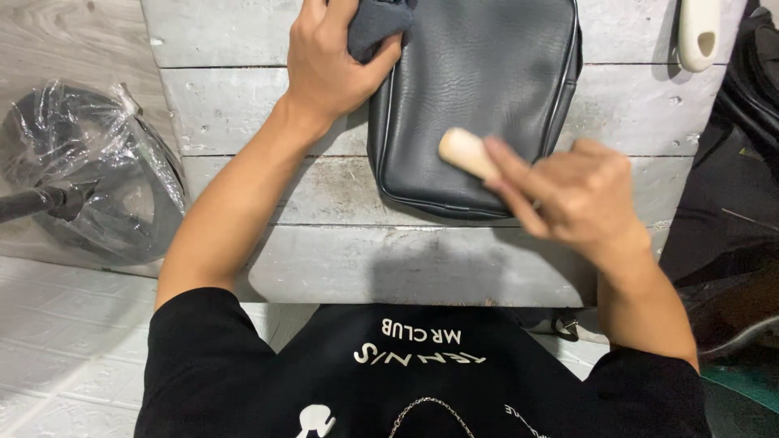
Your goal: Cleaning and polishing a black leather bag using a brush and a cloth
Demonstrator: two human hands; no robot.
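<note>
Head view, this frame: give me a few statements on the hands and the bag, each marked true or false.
1. The left hand grips a dark cloth at the black bag. True.
2. The right hand is empty. False: it holds a pale wooden handle over the bag.
3. The bag lies on a whitish plank table. True.
4. The bag is wrapped in plastic. False: the plastic-wrapped dark object lies off to the left.

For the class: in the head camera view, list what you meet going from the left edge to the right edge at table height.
Plastic-wrapped dark object → left hand → dark leather bag → right hand holding a wooden handle → white handle.
</note>
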